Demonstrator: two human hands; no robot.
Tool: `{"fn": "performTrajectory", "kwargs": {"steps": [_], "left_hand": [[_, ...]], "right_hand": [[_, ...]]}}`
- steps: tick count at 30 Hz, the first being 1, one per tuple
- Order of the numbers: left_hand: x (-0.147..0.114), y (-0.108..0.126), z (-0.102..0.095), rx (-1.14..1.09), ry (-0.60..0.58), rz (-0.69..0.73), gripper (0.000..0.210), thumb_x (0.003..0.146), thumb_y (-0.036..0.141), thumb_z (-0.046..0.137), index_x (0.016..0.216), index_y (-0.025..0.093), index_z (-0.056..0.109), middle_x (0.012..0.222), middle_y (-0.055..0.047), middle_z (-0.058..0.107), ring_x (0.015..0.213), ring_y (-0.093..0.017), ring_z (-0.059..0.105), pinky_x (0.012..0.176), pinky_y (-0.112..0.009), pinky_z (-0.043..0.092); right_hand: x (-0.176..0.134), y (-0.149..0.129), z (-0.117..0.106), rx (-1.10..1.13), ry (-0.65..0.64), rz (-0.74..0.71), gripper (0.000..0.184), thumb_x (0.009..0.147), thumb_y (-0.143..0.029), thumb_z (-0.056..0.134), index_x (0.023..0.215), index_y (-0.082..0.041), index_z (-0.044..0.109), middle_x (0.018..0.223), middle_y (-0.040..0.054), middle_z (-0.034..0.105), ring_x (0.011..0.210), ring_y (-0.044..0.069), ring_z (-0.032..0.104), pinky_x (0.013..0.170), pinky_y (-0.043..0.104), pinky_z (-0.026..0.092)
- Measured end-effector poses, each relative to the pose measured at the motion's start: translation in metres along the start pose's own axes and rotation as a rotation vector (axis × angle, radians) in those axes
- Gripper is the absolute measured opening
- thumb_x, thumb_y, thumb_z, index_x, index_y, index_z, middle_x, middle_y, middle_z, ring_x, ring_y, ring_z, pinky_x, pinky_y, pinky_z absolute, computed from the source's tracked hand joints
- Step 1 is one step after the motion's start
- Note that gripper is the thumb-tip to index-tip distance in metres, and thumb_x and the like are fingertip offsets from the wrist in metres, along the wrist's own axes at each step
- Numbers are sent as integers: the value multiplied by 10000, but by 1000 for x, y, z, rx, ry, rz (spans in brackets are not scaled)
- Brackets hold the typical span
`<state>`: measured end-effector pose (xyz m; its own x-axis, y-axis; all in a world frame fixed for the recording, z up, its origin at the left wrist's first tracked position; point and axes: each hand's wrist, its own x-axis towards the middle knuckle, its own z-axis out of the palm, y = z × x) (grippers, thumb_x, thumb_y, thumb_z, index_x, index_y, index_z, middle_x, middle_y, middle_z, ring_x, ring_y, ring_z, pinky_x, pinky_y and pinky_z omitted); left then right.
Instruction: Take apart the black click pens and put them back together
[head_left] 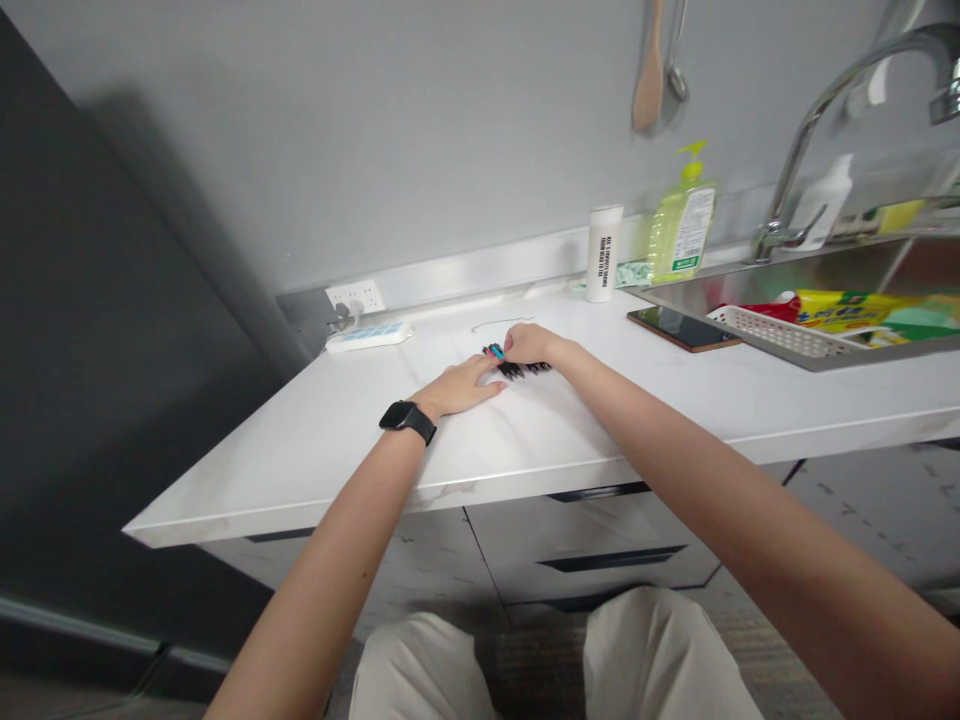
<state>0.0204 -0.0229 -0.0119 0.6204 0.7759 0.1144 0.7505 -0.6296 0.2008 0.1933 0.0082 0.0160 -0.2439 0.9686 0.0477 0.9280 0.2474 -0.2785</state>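
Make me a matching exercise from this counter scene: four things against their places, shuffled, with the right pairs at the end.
Things:
1. Black rectangular smartwatch
2. Yellow-green plastic pump bottle
3. Dark flat phone with brown edge
4. Small black jagged-looking pieces

Places:
A. Lying flat beside the metal sink
B. Close by the fingers of both the left hand and the right hand
C. Strapped around the left wrist
D. Standing right of the white cylindrical container

Pairs: 1-C, 2-D, 3-A, 4-B

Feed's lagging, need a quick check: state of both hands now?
Left hand: open, thumb spread, fingertips at the small colored items.
Right hand: fingers curled beside them; whether it holds one cannot be told.
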Motion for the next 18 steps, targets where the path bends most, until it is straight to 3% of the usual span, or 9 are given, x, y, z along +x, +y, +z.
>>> {"fn": "performTrajectory", "kwargs": {"steps": [11, 18], "left_hand": [[-1, -1, -1, -26, 2, 6, 605, 866, 577, 369, 1347, 216, 428, 1421, -85, 438, 1270, -269, 448, 1092, -408, 311], [-1, 2, -1, -40, 6, -4, 571, 861, 550, 396, 1325, 221, 449, 1414, -79, 448, 1270, -265, 448, 1092, -416, 316]], "right_hand": [[-6, -4, -1, -65, 87, 40, 420, 720, -372, 664, 1039, -100, 681, 1055, 158, 700, 989, 257, 657, 785, 278, 499], [-6, -4, 2, -36, 197, 80, 567, 695, -370, 698, 1176, -86, 597, 1127, 167, 671, 1031, 249, 642, 829, 270, 490]]}}
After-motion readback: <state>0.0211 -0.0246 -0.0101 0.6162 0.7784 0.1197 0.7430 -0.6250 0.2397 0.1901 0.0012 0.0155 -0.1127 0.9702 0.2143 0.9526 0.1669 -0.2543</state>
